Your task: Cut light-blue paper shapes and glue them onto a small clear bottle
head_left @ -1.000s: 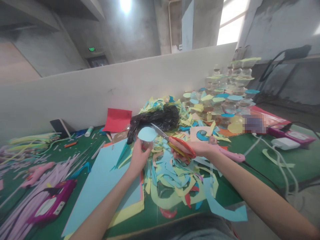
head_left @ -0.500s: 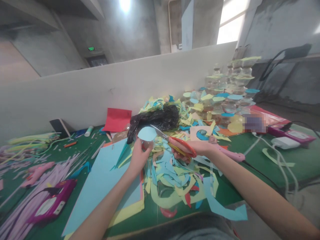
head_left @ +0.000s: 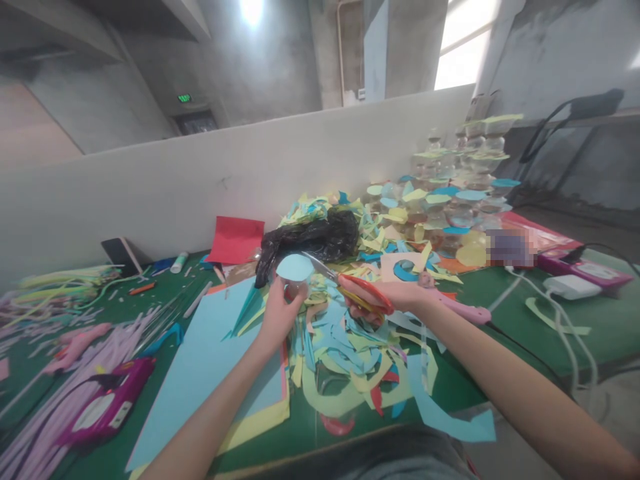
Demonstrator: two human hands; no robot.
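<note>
My left hand [head_left: 281, 310] is closed around a small clear cup-like piece [head_left: 303, 288], topped by a light blue paper disc [head_left: 295, 267]. Most of the clear piece is hidden by my fingers. In my right hand [head_left: 400, 295] are scissors [head_left: 367, 293] with red and yellow handles, their blades pointing left at the disc's right edge. Whether the blades touch the paper I cannot tell. Below both hands lies a heap of blue, green and yellow paper scraps [head_left: 345, 340]. A stack of light blue paper sheets [head_left: 215, 373] lies under my left forearm.
Behind the hands is a black plastic bag [head_left: 310, 240]. Clear pieces with paper discs [head_left: 455, 193] are stacked at the back right. Pink glue guns [head_left: 457, 307] lie on both sides, with cords. A purple device [head_left: 107, 403] and lilac strips [head_left: 45, 427] are at left.
Almost nothing differs. The view has shifted very slightly, while both hands keep the same hold on the clear piece and the scissors.
</note>
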